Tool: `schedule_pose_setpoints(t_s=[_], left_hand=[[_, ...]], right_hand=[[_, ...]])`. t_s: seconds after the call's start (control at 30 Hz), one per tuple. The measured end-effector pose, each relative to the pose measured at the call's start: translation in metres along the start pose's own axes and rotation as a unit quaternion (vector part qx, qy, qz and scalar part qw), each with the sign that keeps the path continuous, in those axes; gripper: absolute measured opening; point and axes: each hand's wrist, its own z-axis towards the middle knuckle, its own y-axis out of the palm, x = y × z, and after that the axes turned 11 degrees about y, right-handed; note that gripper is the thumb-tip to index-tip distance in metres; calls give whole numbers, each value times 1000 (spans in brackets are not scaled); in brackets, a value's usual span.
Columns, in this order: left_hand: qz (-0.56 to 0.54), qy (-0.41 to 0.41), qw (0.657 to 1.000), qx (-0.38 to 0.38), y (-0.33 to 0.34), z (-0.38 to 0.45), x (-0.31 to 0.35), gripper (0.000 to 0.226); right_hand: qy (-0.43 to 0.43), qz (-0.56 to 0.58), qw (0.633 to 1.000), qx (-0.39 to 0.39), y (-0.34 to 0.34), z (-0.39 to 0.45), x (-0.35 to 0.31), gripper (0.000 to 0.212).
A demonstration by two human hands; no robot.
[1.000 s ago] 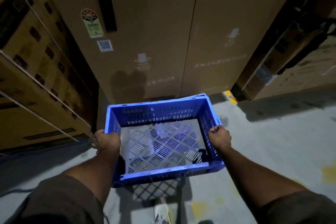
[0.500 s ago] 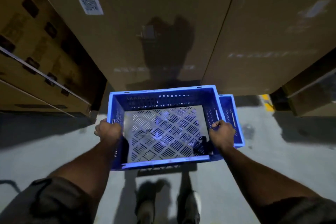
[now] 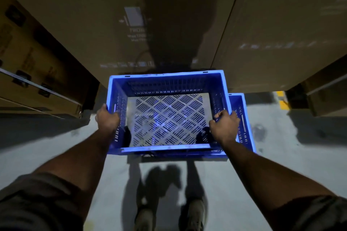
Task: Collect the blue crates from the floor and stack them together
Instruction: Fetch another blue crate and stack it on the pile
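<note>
I hold an empty blue slotted crate in the air in front of me, open side up. My left hand grips its left rim and my right hand grips its right rim. Below it on the floor sits a second blue crate, mostly hidden; only its right wall and front edge show past the held one. The held crate hangs above it, offset a little to the left.
Tall cardboard boxes stand as a wall right behind the crates, with more boxes at the left and right. The grey concrete floor has a yellow mark. My shoes are at the bottom.
I have stepped closer to the boxes and my view has tilted down. The held crate has come over the crate on the floor, which now shows at its right side.
</note>
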Motion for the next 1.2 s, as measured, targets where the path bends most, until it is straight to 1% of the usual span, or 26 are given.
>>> schedule_pose_setpoints(t_s=[0.13,0.23,0.27,0.4,0.47,0.5,0.57,0.6,0.63,0.67,0.7,0.73,0.83,0.87,0.93,1.0,1.07,1.2], left_hand=[[20,34,999,-20,1,-8,4,25],[26,61,997,-30,4,-12,14,23],[25,65,997,-33,7,-13,16,25],[6,72,996,-49,12,-14,8,49],[-13,71,996,-58,22,-1,-20,54],[-11,64,996,-57,25,4,-27,55],[-10,49,997,-55,27,7,-37,52],[-6,37,998,-57,27,7,-41,50],[-2,28,998,-61,29,8,-45,52],[2,13,998,-68,29,6,-47,60],[20,7,997,-72,25,-2,-40,70],[23,10,997,-76,18,-15,-23,74],[34,18,996,-76,14,-33,-5,64],[35,26,996,-77,15,-40,2,67],[50,54,994,-78,19,-49,9,79],[77,71,992,-77,26,-57,13,86],[90,78,990,-75,32,-66,20,86],[98,75,989,-79,36,-70,25,80]], right_hand=[[14,-5,1000,8,4,-8,6,17],[16,-23,1000,-9,5,-10,21,23],[9,-30,999,-19,5,-8,25,25],[6,-42,998,-47,-3,8,24,32],[4,-63,997,-54,-3,9,23,40],[-1,-83,995,-49,-2,6,25,48],[-28,-139,989,-30,4,-5,27,61],[-47,-161,985,-33,10,-14,26,65],[-64,-174,981,-49,16,-24,25,69],[-82,-179,978,-67,24,-35,26,70],[-103,-193,974,-65,33,-45,28,69],[-114,-205,970,-70,41,-52,31,67],[-127,-234,955,-135,47,-58,42,69],[-133,-239,953,-131,43,-55,45,71],[-142,-250,953,-92,35,-49,50,72],[-155,-255,952,-68,29,-43,57,71],[-161,-254,952,-54,27,-39,67,70],[-145,-250,956,-41,23,-33,72,76]])
